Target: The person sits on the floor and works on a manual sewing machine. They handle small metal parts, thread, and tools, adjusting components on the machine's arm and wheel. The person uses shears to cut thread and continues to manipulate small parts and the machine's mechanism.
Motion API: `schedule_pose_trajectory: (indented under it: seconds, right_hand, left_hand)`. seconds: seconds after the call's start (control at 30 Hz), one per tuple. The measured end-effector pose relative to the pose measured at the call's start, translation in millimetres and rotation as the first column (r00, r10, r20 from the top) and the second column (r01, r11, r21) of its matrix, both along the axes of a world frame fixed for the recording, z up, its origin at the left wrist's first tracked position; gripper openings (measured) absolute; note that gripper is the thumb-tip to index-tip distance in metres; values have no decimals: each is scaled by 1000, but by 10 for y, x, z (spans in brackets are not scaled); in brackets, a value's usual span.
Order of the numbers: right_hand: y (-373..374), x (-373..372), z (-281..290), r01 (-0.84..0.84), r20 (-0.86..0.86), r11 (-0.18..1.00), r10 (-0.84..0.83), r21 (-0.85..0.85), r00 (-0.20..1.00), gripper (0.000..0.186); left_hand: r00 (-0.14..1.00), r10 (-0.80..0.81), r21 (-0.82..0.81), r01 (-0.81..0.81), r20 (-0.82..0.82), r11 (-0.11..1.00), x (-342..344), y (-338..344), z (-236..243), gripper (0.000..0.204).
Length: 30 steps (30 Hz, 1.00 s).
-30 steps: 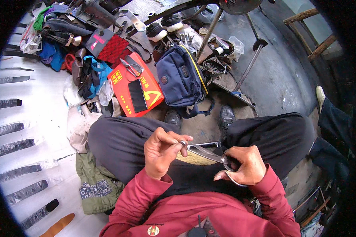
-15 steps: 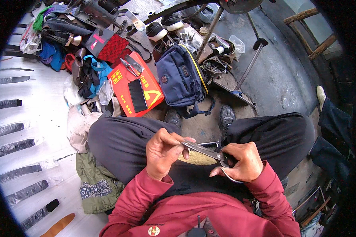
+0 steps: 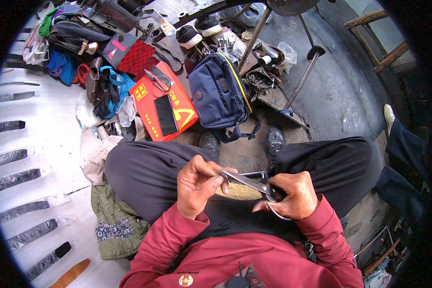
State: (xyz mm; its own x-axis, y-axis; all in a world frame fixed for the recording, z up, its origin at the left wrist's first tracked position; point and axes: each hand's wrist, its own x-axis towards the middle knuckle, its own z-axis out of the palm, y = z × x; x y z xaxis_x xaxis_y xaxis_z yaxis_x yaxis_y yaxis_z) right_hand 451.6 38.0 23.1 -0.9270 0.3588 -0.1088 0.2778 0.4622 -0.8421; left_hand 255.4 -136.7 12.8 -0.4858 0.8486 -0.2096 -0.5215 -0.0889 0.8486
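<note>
Over my lap, my right hand (image 3: 295,194) is closed round the handles of a pair of dark metal scissors (image 3: 249,181). Their blades point left, toward my left hand (image 3: 197,185). The thumb and fingers of my left hand are pinched together at the blade tips. Whatever they pinch is too small or too hidden to make out. Beneath the scissors, between my legs, lies a tan, rough-surfaced piece (image 3: 242,192), partly covered by my hands.
Ahead, a red box (image 3: 151,113) bears a black phone (image 3: 166,115) and another pair of scissors (image 3: 158,80). Beside it stands a navy bag (image 3: 218,91). Wrapped dark strips (image 3: 26,206) lie at left, near a green garment (image 3: 115,221). Another person's leg (image 3: 403,144) shows at right.
The right thumb and the lower scissor handle have shifted very slightly. My left hand keeps its pinch at the blade tips.
</note>
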Motion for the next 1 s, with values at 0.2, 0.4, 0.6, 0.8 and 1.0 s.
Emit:
schedule_pose_trajectory:
  seconds: [0.2,0.4,0.6,0.8,1.0]
  right_hand:
    - [166,-60,-105,444,163,849,-413,-287,896,42]
    - [736,-407,-697,322,445,922,-385,213,809,68]
    - [1338,-914,-1692,376,490,816,-568,439,662,70]
    - [1882,-1490,-2483,387,357,817,-545,426,758,45]
    - [2035,-1868,-2634,316,338,876,-440,364,832,46]
  left_hand:
    - [1000,12,55,-12,2,998,11,55,3,17]
    - [998,-4,96,-2,62,995,18,132,0,20]
    - [996,-8,107,-1,86,994,-28,108,3,16]
    - [989,98,-39,-94,108,995,-146,51,-24,20]
    - [974,170,-54,-163,152,985,-220,73,-58,21]
